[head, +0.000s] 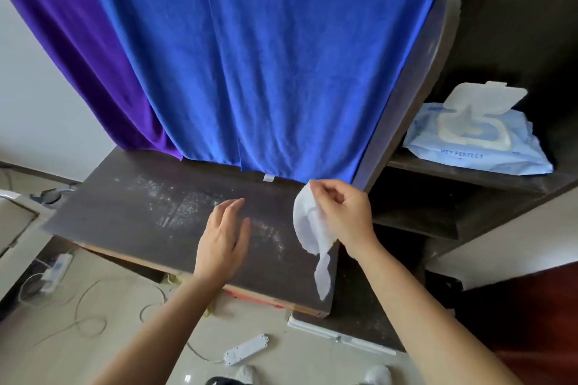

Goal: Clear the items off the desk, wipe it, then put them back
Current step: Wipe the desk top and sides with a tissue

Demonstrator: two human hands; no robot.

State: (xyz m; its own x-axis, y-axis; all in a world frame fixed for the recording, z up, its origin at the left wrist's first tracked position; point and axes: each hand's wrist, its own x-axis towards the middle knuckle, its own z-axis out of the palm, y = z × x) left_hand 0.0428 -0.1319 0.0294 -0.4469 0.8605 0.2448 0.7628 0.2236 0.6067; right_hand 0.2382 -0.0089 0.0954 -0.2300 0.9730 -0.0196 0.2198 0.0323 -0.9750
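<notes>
The right hand (341,216) pinches a limp white wet wipe (312,228) above the dusty dark wooden counter (140,212); the left hand (223,237) hovers open. Unfolded poorly, the wipe may only smear the powder.

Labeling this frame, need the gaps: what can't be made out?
Head view:
- Behind the blue cloth: hidden by it.
- Small print on wipe pack: blurred.
- Rounded objects at bottom edge: cut off.
- Whether left hand touches the desk: angle unclear.
- Pinched corner of wipe: covered by right hand.
</notes>
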